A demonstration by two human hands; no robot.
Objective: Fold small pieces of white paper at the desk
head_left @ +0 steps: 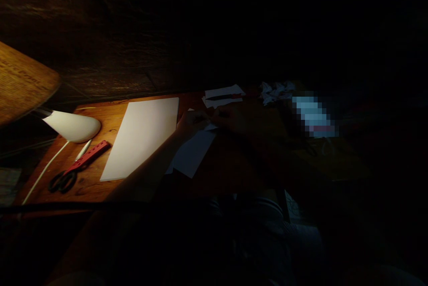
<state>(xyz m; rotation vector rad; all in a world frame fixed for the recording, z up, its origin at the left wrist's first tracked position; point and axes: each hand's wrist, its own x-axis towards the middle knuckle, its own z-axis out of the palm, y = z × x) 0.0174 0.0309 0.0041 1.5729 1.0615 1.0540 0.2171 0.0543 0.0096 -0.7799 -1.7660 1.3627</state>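
Over the wooden table, my left hand (192,123) and my right hand (229,117) meet with bent fingers. Between them a small piece of white paper (211,127) is pinched, dimly lit. Its exact shape is hard to make out. Loose white paper sheets (194,154) lie under and in front of my hands. To the left rests a larger pile of white paper (143,136). Just beyond my hands, a knife (220,97) with a dark blade lies on paper strips (230,90).
Crumpled or folded white paper pieces (276,92) sit at the back right, near a pixelated bright screen (316,116). A lamp base (75,126), a white pen (83,150) and black-handled scissors (63,181) by a red strip (87,157) occupy the left. A wall borders the back.
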